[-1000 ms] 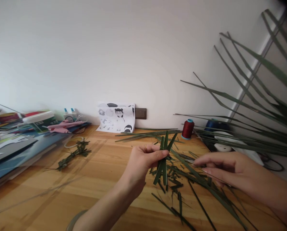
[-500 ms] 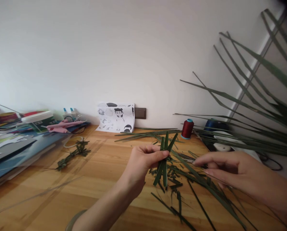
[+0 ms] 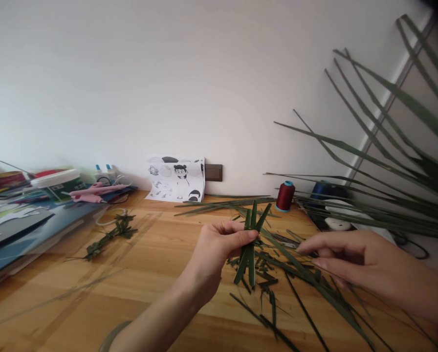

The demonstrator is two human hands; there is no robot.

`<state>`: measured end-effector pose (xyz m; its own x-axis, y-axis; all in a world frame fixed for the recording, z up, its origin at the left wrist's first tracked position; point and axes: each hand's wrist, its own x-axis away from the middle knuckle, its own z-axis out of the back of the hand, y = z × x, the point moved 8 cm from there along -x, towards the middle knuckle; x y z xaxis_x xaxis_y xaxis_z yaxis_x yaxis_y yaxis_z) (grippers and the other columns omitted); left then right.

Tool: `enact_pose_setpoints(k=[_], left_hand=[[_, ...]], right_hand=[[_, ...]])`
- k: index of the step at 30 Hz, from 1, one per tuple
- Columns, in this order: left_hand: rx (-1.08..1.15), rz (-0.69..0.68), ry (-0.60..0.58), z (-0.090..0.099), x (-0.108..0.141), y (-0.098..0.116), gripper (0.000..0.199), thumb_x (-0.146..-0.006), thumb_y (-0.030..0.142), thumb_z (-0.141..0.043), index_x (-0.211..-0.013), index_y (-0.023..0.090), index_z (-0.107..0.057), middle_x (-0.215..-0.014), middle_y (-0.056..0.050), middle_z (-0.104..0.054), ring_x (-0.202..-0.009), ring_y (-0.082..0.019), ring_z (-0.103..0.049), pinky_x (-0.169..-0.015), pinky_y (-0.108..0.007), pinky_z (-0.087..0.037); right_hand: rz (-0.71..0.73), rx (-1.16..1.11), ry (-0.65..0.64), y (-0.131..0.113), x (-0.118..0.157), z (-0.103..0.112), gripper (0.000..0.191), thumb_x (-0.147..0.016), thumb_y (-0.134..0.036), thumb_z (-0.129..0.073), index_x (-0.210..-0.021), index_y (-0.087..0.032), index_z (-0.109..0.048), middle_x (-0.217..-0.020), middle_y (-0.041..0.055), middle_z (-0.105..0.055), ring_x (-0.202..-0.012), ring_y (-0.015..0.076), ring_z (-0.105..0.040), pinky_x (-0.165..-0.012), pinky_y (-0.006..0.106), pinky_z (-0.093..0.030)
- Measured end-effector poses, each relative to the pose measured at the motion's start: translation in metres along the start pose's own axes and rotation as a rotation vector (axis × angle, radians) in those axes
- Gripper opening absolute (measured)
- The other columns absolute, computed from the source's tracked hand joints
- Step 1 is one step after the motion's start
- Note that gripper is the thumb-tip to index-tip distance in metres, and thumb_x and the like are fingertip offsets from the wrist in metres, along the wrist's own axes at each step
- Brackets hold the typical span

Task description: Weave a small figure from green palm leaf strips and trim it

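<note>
Currently, a small bunch of crossed green leaf strips [image 3: 251,261] is pinched between the thumb and fingers of the left hand [image 3: 219,244], above the leaf scraps [image 3: 267,282] strewn over the wooden table [image 3: 149,293]. Near it, the right hand [image 3: 358,256] is held half curled over some long leaves [image 3: 331,297], though whether anything is gripped in its fingers cannot be told. Farther back, a dark red spool of thread [image 3: 285,196] is stood near the wall [image 3: 167,88], against which a printed sheet [image 3: 177,181] is propped.
</note>
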<state>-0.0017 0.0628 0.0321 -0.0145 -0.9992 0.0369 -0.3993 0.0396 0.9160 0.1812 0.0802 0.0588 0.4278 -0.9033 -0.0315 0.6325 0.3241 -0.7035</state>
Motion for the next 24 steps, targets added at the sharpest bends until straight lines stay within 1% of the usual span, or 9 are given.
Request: enact_pose_setpoints(k=[3, 5, 7, 9, 12, 15, 18, 21, 24], left_hand=[[-0.007, -0.004, -0.007, -0.002, 0.001, 0.002, 0.008, -0.06, 0.017, -0.071, -0.056, 0.013, -0.066, -0.055, 0.001, -0.063, -0.05, -0.006, -0.053, -0.053, -0.018, -0.04], [-0.012, 0.013, -0.002, -0.002, 0.0, 0.0, 0.008, -0.06, 0.017, -0.071, -0.057, 0.013, -0.066, -0.056, 0.001, -0.062, -0.05, -0.006, -0.053, -0.053, -0.019, -0.04], [0.001, 0.037, 0.008, 0.0, 0.0, -0.003, 0.009, -0.059, 0.018, -0.072, -0.059, 0.013, -0.065, -0.059, 0.001, -0.062, -0.053, -0.007, -0.053, -0.053, -0.02, -0.041], [0.029, 0.068, -0.004, 0.001, -0.001, -0.009, 0.011, -0.058, 0.019, -0.073, -0.061, 0.013, -0.064, -0.062, 0.001, -0.061, -0.055, -0.007, -0.054, -0.054, -0.02, -0.042], [0.071, 0.111, -0.09, -0.002, -0.003, -0.016, 0.012, -0.06, 0.019, -0.072, -0.064, 0.013, -0.063, -0.063, 0.002, -0.06, -0.057, -0.007, -0.055, -0.054, -0.019, -0.044], [0.101, 0.157, -0.243, -0.012, -0.001, -0.023, 0.01, -0.066, 0.019, -0.069, -0.065, 0.013, -0.061, -0.058, 0.002, -0.059, -0.052, -0.007, -0.057, -0.047, -0.015, -0.043], [0.138, 0.206, -0.373, -0.023, 0.003, -0.03, 0.007, -0.068, 0.017, -0.066, -0.067, 0.012, -0.061, -0.06, 0.001, -0.06, -0.046, -0.006, -0.057, -0.044, -0.014, -0.043], [0.145, 0.241, -0.442, -0.028, 0.006, -0.036, 0.007, -0.066, 0.016, -0.067, -0.068, 0.012, -0.062, -0.061, 0.0, -0.061, -0.046, -0.007, -0.057, -0.046, -0.016, -0.044], [0.081, 0.277, -0.463, -0.03, 0.009, -0.041, 0.012, -0.061, 0.019, -0.071, -0.064, 0.012, -0.062, -0.057, 0.001, -0.059, -0.046, -0.008, -0.056, -0.048, -0.02, -0.044]], right_hand=[[-0.028, -0.124, -0.083, -0.002, 0.001, -0.003, 0.028, -0.074, -0.043, -0.055, -0.096, -0.029, -0.063, -0.057, -0.0012, -0.047, -0.054, 0.015, -0.048, -0.049, 0.026, -0.037], [-0.014, -0.295, -0.112, -0.004, 0.004, -0.002, 0.026, -0.072, -0.041, -0.059, -0.094, -0.028, -0.064, -0.059, -0.0001, -0.052, -0.056, 0.0146, -0.052, -0.051, 0.025, -0.04], [0.047, -0.475, -0.169, -0.009, 0.008, -0.005, 0.023, -0.067, -0.037, -0.065, -0.087, -0.028, -0.067, -0.065, 0.0022, -0.059, -0.06, 0.0153, -0.056, -0.054, 0.025, -0.043], [0.172, -0.594, -0.234, -0.019, 0.013, -0.007, 0.028, -0.061, -0.033, -0.071, -0.088, -0.029, -0.067, -0.072, 0.0035, -0.064, -0.064, 0.0164, -0.058, -0.056, 0.026, -0.045], [0.338, -0.56, -0.241, -0.032, 0.019, -0.006, 0.027, -0.066, -0.025, -0.068, -0.091, -0.033, -0.065, -0.072, 0.0006, -0.064, -0.063, 0.0138, -0.057, -0.055, 0.024, -0.045], [0.479, -0.391, -0.124, -0.044, 0.021, 0.002, 0.019, -0.075, -0.022, -0.059, -0.088, -0.034, -0.067, -0.065, -0.0021, -0.057, -0.058, 0.009, -0.052, -0.051, 0.019, -0.042], [0.641, -0.354, -0.005, -0.057, 0.025, 0.012, 0.019, -0.075, -0.03, -0.059, -0.092, -0.035, -0.066, -0.075, -0.0005, -0.051, -0.063, 0.0096, -0.048, -0.052, 0.02, -0.042], [0.643, -0.461, -0.109, -0.06, 0.023, 0.005, 0.018, -0.075, -0.035, -0.059, -0.091, -0.038, -0.066, -0.082, -0.0005, -0.054, -0.062, 0.0097, -0.05, -0.053, 0.022, -0.044], [0.584, -0.601, -0.236, -0.061, 0.023, -0.005, 0.016, -0.074, -0.036, -0.06, -0.088, -0.035, -0.067, -0.073, -0.0011, -0.059, -0.055, 0.0095, -0.055, -0.049, 0.02, -0.046]])
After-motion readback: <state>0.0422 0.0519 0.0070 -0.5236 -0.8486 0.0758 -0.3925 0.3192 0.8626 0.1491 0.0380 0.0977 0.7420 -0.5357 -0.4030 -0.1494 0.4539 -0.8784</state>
